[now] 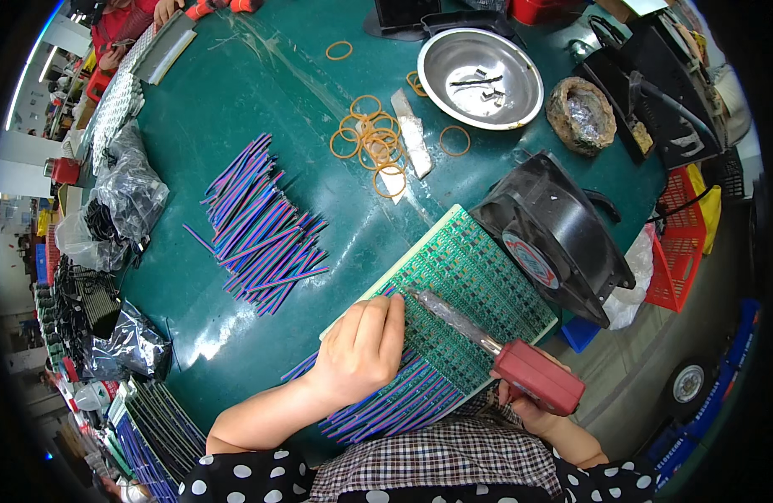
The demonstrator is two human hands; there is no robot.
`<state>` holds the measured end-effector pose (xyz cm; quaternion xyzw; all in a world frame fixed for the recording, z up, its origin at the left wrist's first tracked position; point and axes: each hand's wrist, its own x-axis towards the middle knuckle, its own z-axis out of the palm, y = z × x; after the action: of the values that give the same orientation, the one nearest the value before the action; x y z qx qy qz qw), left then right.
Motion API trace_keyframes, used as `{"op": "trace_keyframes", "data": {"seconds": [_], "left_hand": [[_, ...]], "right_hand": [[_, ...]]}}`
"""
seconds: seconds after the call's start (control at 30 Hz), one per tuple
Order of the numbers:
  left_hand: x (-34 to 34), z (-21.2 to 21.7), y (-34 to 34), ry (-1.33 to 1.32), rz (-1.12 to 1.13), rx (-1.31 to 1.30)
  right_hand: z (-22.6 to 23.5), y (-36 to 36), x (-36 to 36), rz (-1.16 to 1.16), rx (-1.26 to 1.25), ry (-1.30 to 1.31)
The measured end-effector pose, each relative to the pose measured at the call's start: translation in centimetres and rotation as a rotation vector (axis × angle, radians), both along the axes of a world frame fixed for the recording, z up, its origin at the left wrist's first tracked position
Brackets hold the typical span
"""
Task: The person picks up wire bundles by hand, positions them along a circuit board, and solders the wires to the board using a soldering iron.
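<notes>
The green circuit-board panel (495, 289) lies on the table (227, 101) at four o'clock from the middle of the view, and the work on it looks partway along. A row of striped wires (385, 409) fans out over its seven o'clock side, seemingly joined already; no wires show on its one o'clock part, which looks left to do, and a loose wire pile (265, 230) waits toward nine o'clock. The left hand (361, 348) is curled, fingertips nearly together by the iron's tip; whether they pinch a wire I cannot tell. The right hand (531, 412) is wrapped around the red-handled soldering iron (539, 377), its tip pointing toward ten o'clock.
</notes>
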<state>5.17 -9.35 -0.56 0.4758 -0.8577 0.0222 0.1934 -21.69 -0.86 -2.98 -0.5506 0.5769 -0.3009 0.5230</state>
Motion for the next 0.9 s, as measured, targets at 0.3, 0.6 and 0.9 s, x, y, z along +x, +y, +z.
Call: {"op": "trace_keyframes", "data": {"seconds": [0.3,0.6,0.9], "left_hand": [[0.0,0.3,0.1,0.010,0.037,0.060],[0.1,0.1,0.2,0.013,0.018,0.061],[0.0,0.3,0.0,-0.047,-0.002,0.037]], "right_hand": [[-0.3,-1.8,-0.3,0.216,-0.356,0.088],[0.6,-2.7,0.1,0.240,-0.435,0.122],[-0.5,-1.3,-0.8,0.259,-0.400,0.060]]}}
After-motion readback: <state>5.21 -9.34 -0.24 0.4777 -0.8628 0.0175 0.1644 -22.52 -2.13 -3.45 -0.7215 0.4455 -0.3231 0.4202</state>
